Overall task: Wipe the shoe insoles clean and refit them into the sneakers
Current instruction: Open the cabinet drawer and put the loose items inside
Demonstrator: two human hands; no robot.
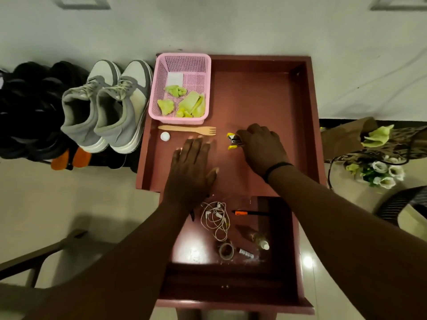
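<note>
head view: hands on the maroon tabletop

left hand (189,167) lies flat, fingers straight, on the maroon wooden tabletop (265,93). right hand (261,146) curls round a small yellow stapler (233,141). pair of grey-and-white sneakers (108,105) stands left of the pink plastic basket (180,63); insoles not visible.

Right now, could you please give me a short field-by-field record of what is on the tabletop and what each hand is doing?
surface: maroon tray-like tabletop
left hand: left hand flat on the tabletop, fingers straight
right hand: right hand curled around a small yellow stapler
basket: pink basket at the far left corner, holding crumpled green wipes
near basket: wooden fork, white cap
sneakers: grey sneakers beside the tabletop, to its left
insoles: none visible outside the shoes
</note>
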